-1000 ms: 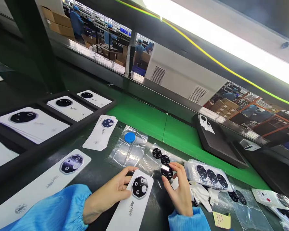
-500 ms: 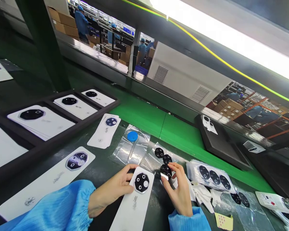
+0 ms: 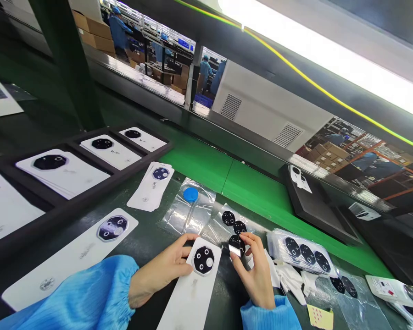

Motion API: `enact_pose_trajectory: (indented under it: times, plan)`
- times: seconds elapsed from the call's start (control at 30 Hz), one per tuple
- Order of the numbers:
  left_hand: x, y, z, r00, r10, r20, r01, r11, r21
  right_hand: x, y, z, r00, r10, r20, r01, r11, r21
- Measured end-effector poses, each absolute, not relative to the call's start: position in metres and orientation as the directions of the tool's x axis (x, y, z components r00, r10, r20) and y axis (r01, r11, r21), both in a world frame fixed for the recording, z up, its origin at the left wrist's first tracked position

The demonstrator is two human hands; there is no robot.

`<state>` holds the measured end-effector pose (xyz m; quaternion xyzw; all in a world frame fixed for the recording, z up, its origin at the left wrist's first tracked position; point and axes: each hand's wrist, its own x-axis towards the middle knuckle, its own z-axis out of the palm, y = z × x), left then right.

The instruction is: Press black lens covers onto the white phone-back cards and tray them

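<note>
My left hand (image 3: pixel 163 272) grips the upper left edge of a long white panel (image 3: pixel 187 300), thumb on its face. On that panel sits a black round camera plate (image 3: pixel 203 260) with several ringed holes. Between the thumb and fingertips of my right hand (image 3: pixel 258 272) is a loose black disc (image 3: pixel 236 243), its lower part bright white, perhaps a reflection. The disc is apart from the panel, to its upper right. Just beyond it, two more black discs (image 3: pixel 240 227) lie on a clear plastic sheet. Part of the right hand's fingers is hidden.
On the left, a black divided tray (image 3: pixel 99 189) holds white panels. Another large panel (image 3: pixel 82 252) and a small stack (image 3: pixel 151 185) lie nearby. Bagged discs (image 3: pixel 298 252), crumpled white material (image 3: pixel 289 279), a yellow note (image 3: pixel 320 316) and a white bottle (image 3: pixel 388 289) are at right.
The view has shifted very slightly, so the things at left appear a little further right. The bright patch on the disc in my right hand looks slightly different. Both hands keep their holds.
</note>
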<state>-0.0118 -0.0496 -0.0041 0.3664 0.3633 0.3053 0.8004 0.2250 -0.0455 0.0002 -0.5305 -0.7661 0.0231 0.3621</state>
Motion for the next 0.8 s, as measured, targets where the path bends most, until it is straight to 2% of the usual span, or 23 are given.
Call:
enact_pose_trajectory:
  times: [0.8]
  plan:
    - [-0.0112, -0.0511, 0.0014, 0.553, 0.755, -0.351, -0.215, 0.537, 0.816, 0.2208, -0.0466, 0.0030, -0.153, 0.837, 0.525, 0.758, 0.440, -0.481]
